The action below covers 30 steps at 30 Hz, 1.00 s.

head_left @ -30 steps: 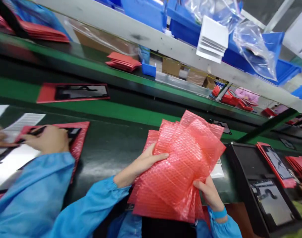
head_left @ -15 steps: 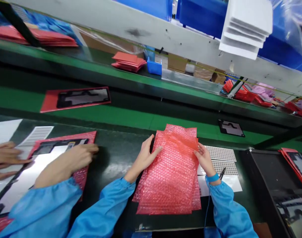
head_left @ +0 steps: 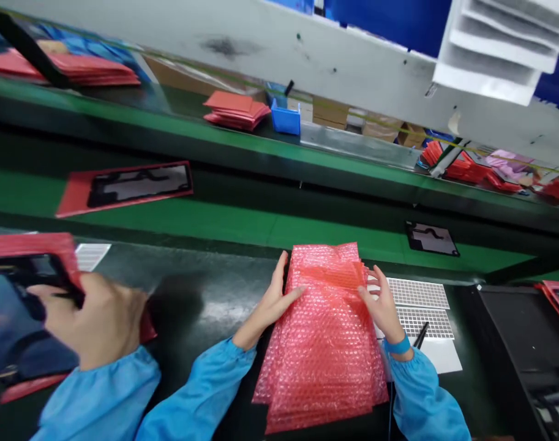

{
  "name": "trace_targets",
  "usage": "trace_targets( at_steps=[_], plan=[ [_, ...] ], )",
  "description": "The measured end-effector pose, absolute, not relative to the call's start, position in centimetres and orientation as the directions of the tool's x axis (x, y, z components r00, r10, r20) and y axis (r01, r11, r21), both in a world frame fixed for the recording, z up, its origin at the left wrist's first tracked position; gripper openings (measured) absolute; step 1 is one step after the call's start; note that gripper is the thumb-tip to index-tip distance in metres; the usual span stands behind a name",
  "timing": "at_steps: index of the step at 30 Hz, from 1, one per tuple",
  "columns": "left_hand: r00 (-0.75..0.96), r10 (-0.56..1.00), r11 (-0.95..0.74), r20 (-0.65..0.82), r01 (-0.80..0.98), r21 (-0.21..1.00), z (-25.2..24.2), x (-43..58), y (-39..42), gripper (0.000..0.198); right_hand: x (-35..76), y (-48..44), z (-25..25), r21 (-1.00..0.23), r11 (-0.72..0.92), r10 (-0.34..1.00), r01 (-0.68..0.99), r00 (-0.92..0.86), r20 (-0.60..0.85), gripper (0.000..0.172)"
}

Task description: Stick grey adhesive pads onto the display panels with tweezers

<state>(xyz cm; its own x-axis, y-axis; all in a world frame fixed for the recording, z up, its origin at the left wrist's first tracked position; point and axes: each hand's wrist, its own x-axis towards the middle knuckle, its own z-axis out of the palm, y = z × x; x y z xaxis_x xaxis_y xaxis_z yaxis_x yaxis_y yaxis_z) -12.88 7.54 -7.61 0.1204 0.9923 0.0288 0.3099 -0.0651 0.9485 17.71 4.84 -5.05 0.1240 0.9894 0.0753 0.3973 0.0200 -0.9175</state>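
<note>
A stack of pink bubble bags (head_left: 322,349) lies flat on the dark bench (head_left: 206,300), right in front of the person and between both hands. The left hand (head_left: 273,301) is spread open, palm against the stack's left edge and thumb on top. The right hand (head_left: 382,308) rests its fingertips on the folded flap of the top bag; whether it pinches that flap I cannot tell. To square the stack well, it seems best to press both sides inward evenly, keep the bags flat, and lift only one flap so that slippery layers do not fan out. White label sheets (head_left: 417,294) and a pen (head_left: 420,335) lie just beside the right wrist. A co-worker's hand (head_left: 100,318) works well apart on the left.
</note>
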Motion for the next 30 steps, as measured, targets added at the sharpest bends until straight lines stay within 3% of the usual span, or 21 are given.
trace_targets(
  at_steps=[3,8,12,15,18,21,24,28,30],
  plan=[
    [0.089,0.995,-0.072,0.040,0.390,0.918,-5.8,-12.2,10.9,0.100,17.4,5.5,-6.3,-0.940,0.064,0.986,0.335,0.125,0.111,0.067],
    [0.261,0.965,-0.150,0.012,0.518,0.842,-3.8,-10.6,14.6,0.068,15.0,7.4,-6.9,-0.846,0.224,0.964,0.484,0.018,0.265,0.068],
    [0.258,0.966,-0.171,0.013,0.600,0.782,-2.7,-11.4,15.3,0.080,16.4,5.7,-5.5,-0.859,0.211,0.958,0.466,0.077,0.277,0.067],
    [0.208,0.977,-0.175,0.047,0.657,0.733,-0.6,-11.4,16.2,0.086,20.9,3.2,-4.2,-0.849,0.180,0.945,0.497,0.152,0.290,0.055],
    [0.230,0.970,-0.217,0.076,0.689,0.692,1.6,-8.2,17.8,0.075,26.5,1.3,-2.8,-0.794,0.000,0.960,0.608,0.223,0.171,0.036],
    [0.321,0.946,-0.260,0.034,0.695,0.670,2.8,-1.5,20.3,0.060,30.9,0.7,-1.7,-0.604,-0.179,0.980,0.777,0.193,-0.042,0.040],
    [0.395,0.913,-0.242,-0.101,0.724,0.646,2.2,7.0,23.2,0.044,32.5,0.5,-1.5,-0.454,-0.213,0.969,0.865,0.129,-0.208,0.043],
    [0.321,0.901,-0.103,-0.290,0.810,0.578,0.3,16.5,27.1,0.039,31.7,0.2,-2.7,-0.431,-0.203,0.964,0.879,0.102,-0.247,0.031],
    [0.249,0.915,-0.038,-0.317,0.836,0.547,-0.4,19.4,28.7,0.042,31.0,0.1,-3.5,-0.427,-0.191,0.967,0.884,0.095,-0.236,0.027]
  ],
)
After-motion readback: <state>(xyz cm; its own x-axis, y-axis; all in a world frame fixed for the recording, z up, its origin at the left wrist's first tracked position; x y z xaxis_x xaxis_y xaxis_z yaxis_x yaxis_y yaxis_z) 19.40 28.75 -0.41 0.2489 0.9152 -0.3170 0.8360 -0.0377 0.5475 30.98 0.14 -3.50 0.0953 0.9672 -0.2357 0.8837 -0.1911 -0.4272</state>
